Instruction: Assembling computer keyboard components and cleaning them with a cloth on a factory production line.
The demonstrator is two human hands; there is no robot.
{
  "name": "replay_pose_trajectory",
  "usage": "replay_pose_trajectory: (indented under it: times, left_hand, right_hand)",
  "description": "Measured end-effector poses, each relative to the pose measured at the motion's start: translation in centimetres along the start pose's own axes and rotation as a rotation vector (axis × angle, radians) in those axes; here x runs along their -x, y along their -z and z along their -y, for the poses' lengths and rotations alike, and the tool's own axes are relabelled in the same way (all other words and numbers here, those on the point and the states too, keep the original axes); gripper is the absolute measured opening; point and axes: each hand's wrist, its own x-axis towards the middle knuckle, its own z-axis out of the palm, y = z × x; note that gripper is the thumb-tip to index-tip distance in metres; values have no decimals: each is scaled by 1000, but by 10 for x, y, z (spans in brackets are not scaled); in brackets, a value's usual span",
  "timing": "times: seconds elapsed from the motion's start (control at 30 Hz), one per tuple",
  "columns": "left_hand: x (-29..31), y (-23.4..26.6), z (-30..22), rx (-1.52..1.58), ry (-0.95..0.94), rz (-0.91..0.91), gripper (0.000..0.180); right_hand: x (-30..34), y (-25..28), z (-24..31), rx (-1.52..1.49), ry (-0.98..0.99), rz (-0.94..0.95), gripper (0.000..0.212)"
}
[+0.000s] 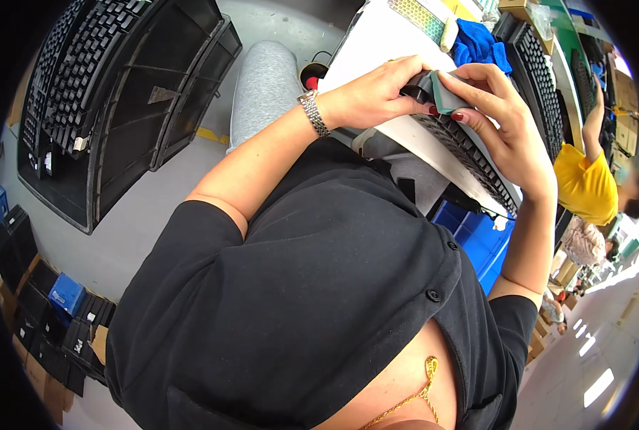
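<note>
Both of my hands meet above the near edge of a white table (348,68). My left hand (384,93), with a metal watch on its wrist, is closed on a small black curved piece (418,87) whose kind I cannot make out. Against it, my right hand (502,118) pinches a flat dark grey block with a green edge (450,99) between thumb and fingers. The two pieces appear to touch. Just under my hands lies a black keyboard (477,161), partly hidden by my right hand and wrist.
Another black keyboard (538,82) and a crumpled blue cloth (479,46) lie farther over the table. A light keyboard with yellowish keys (416,20) is at the far edge. Black crates (130,107) with keyboards stand at left. Below the table is a blue bin (470,233). People work at right.
</note>
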Motion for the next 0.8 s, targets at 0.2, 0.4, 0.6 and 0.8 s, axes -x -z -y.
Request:
replay_pose_trajectory:
  times: [0.2, 0.4, 0.6, 0.8]
  left_hand:
    - [0, 1, 0, -16, 1, -14, 32]
    - [-1, 0, 0, 10, -9, -16, 32]
    - [1, 0, 1, -24, -11, -7, 32]
    - [1, 0, 2, -33, -14, -15, 32]
  right_hand:
    - [-9, 4, 3, -1, 8, 27, 37]
    - [-7, 7, 5, 81, 20, 33, 36]
    - [-11, 7, 7, 59, 4, 55, 36]
    - [-6, 2, 12, 151, -2, -4, 37]
